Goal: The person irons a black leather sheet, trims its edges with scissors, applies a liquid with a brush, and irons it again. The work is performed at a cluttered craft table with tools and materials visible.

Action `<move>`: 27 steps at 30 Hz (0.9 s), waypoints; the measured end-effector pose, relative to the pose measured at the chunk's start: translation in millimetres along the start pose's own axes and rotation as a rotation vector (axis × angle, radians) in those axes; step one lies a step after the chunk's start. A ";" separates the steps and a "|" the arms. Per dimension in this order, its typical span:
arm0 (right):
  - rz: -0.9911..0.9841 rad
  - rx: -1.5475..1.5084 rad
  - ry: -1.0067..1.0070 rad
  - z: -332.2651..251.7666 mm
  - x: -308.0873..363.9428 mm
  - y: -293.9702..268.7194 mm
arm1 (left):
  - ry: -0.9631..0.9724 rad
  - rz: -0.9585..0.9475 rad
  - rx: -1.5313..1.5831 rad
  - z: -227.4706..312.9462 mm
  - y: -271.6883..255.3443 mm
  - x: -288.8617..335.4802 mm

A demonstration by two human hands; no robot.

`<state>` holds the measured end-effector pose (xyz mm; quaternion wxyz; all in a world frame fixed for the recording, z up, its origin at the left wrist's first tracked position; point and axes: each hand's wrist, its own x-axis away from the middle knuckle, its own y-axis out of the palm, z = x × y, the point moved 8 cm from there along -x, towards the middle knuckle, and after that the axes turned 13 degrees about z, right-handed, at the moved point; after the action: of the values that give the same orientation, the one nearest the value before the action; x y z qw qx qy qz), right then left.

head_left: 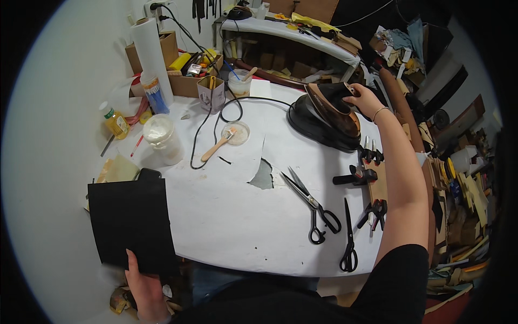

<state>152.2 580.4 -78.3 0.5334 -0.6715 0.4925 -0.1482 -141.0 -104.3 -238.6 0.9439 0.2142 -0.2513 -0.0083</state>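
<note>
A black rectangular sheet (132, 221) is pinched in my left hand (143, 289) at its lower edge, the thumb lying on its front. It hangs over the table's near left edge. At the far right my right hand (365, 101) grips the handle of a black and copper clothes iron (332, 110). The iron sits tilted on a black stand (302, 127), its cord running left; whether it fully rests there I cannot tell. Large black-handled scissors (313, 202) lie open mid-table, and a closed pair (349, 243) lies to their right.
The white table cover (226, 216) has a torn hole (263, 175). A brush (218, 146) rests on a round dish (237, 133). A white tub (162, 139), a yellow bottle (114, 121) and a paper roll (151, 54) stand left. Clamps (359, 177) line the right edge.
</note>
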 end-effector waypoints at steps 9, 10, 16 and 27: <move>-0.048 0.028 0.007 4.4 -4.8 7.0 | -0.001 -0.015 0.053 9.6 -7.5 -10.0; -0.067 0.111 0.017 8.9 -2.8 6.5 | -0.009 -0.017 0.068 9.1 -10.0 -12.3; 0.319 0.292 -0.478 -152.9 50.5 21.8 | -0.063 -0.038 0.091 4.1 -2.0 -11.3; -0.002 0.322 -1.048 -325.6 169.2 250.2 | -0.093 -0.056 0.201 17.2 2.3 -1.8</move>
<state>-129.9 269.6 -223.3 0.8031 -0.5660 0.1310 0.1323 -151.0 -108.9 -225.0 0.9043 0.3143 -0.2882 -0.0194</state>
